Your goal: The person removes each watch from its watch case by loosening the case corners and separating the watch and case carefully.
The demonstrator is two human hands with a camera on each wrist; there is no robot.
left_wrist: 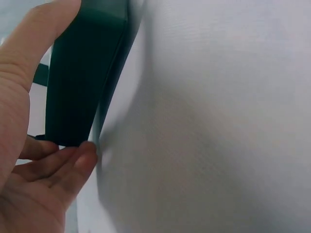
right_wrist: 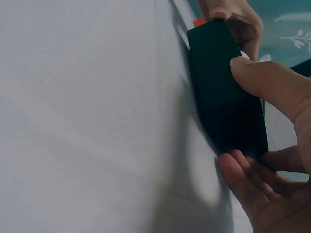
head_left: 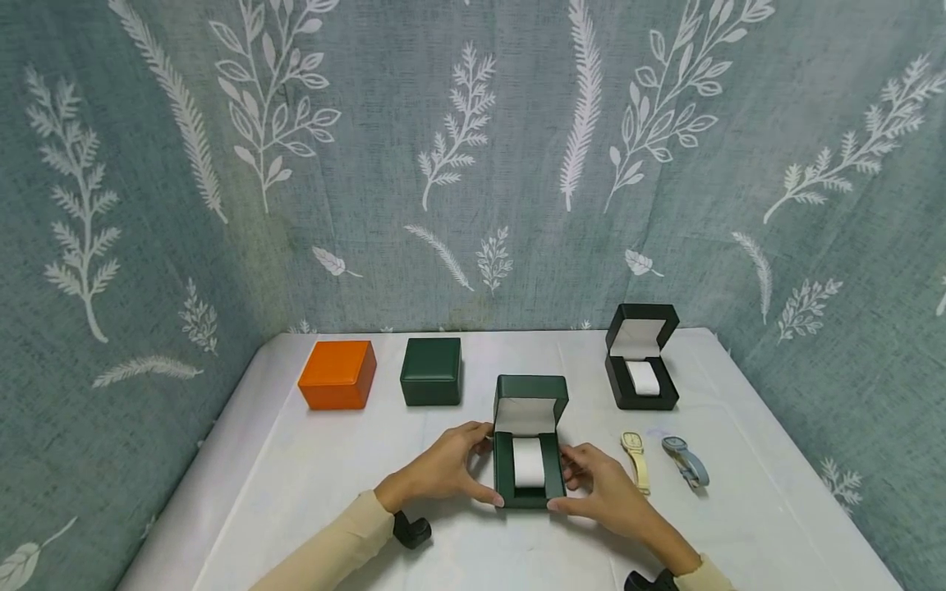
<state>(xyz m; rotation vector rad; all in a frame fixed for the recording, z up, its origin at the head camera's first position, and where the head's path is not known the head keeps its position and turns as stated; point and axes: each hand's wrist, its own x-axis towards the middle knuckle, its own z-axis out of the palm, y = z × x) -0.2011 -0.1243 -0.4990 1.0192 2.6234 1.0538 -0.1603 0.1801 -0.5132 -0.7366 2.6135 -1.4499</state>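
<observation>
An open green watch box (head_left: 503, 468) with a white cushion (head_left: 528, 463) inside faces me, its lid raised at the back. My left hand (head_left: 452, 464) grips its left side, thumb at the front corner and fingers along the side. On the opposite side my right hand (head_left: 600, 486) holds it the same way. The left wrist view shows the box's dark green wall (left_wrist: 80, 82) between thumb and fingers. In the right wrist view, the right thumb (right_wrist: 265, 80) presses the front face (right_wrist: 214, 63). Right of the box lie a gold-toned watch (head_left: 636, 464) and a blue-strapped watch (head_left: 686, 461).
An orange box (head_left: 337, 375) and a closed green box (head_left: 432, 372) stand at the back left of the white-covered table (head_left: 310, 484). At the back right, an open black watch box (head_left: 641, 399) holds a white cushion (head_left: 644, 377). Leaf-patterned fabric (head_left: 517, 164) hangs behind the table.
</observation>
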